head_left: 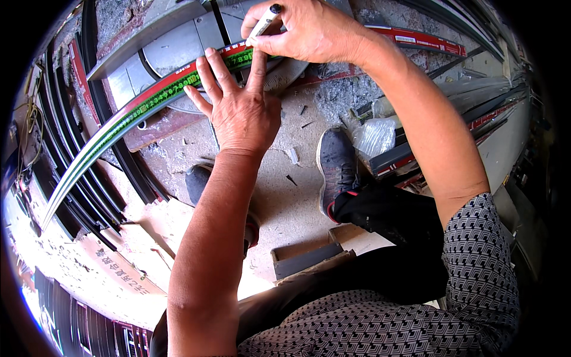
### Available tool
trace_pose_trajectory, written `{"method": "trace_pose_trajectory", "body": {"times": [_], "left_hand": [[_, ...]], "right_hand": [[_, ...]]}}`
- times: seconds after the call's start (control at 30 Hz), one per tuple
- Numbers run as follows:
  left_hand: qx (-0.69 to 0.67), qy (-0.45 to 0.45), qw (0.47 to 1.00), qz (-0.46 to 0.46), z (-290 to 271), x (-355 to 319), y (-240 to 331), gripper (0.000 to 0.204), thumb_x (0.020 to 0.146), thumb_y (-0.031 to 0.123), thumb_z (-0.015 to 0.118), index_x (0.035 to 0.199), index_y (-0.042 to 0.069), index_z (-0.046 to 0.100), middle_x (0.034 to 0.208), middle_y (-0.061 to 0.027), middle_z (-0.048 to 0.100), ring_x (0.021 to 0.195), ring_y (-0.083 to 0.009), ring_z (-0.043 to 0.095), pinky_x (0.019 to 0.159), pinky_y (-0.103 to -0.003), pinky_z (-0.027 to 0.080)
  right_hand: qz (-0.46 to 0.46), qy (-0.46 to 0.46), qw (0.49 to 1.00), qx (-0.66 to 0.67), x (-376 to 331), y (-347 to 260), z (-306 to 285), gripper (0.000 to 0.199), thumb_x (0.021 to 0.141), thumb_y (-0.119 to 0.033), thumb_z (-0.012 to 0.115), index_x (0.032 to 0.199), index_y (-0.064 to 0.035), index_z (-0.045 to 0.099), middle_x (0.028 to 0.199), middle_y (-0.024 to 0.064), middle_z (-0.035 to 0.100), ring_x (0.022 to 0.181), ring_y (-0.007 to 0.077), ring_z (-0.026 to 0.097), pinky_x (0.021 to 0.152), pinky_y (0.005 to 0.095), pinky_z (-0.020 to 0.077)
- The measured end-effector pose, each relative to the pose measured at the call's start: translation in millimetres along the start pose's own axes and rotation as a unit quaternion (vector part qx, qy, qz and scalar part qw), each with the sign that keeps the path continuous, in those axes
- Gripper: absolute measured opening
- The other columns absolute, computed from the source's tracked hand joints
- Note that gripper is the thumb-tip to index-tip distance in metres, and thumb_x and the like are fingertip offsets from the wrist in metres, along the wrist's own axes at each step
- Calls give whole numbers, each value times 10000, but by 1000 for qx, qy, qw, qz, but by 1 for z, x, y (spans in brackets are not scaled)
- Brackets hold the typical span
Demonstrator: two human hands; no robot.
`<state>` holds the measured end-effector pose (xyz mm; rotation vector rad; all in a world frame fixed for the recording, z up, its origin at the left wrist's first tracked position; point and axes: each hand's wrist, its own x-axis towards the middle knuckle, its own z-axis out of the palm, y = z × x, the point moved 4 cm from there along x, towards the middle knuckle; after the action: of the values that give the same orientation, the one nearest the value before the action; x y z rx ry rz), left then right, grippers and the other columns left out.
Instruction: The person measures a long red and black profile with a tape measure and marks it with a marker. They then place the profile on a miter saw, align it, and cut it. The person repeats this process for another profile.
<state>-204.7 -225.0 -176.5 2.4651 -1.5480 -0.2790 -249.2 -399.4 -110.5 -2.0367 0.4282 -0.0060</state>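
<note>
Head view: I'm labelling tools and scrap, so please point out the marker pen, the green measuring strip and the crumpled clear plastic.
Marker pen [265, 21]: head view, on its white barrel.
Green measuring strip [164, 95]: head view, on its numbered face.
Crumpled clear plastic [376, 136]: head view, near its middle.

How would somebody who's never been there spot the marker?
Find the long red strip curving across the upper left. Follow it rightward to the right hand, which grips the marker: a short white stick with a black end, unlike the long strip below.
</note>
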Motion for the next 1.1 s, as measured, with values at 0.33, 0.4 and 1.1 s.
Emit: {"method": "trace_pose_trajectory", "body": {"times": [0.33,0.4,1.1], "left_hand": [[-3,0,1000,1,-1,0,1,909,814,310,716,1640,368,340,1690,-351,86,1577,-559,70,1171,-816,96],[-7,2,1000,1,-1,0,1,906,815,311,714,1639,369,342,1689,-350,88,1576,-559,70,1172,-816,95],[-3,13,1000,0,-3,0,3,867,829,293,688,1630,377,369,1687,-353,123,1577,-556,91,1192,-791,89]], "right_hand": [[5,0,1000,-5,0,0,-2,131,898,-114,668,921,13,689,803,144,719,752,186,659,745,366,542],[6,4,1000,1,0,0,-1,130,896,-113,668,923,12,690,805,142,721,752,189,661,742,367,542],[-182,232,922,-251,-43,9,-4,245,996,-169,732,1202,-43,693,1011,132,739,877,251,713,786,385,582]]}}
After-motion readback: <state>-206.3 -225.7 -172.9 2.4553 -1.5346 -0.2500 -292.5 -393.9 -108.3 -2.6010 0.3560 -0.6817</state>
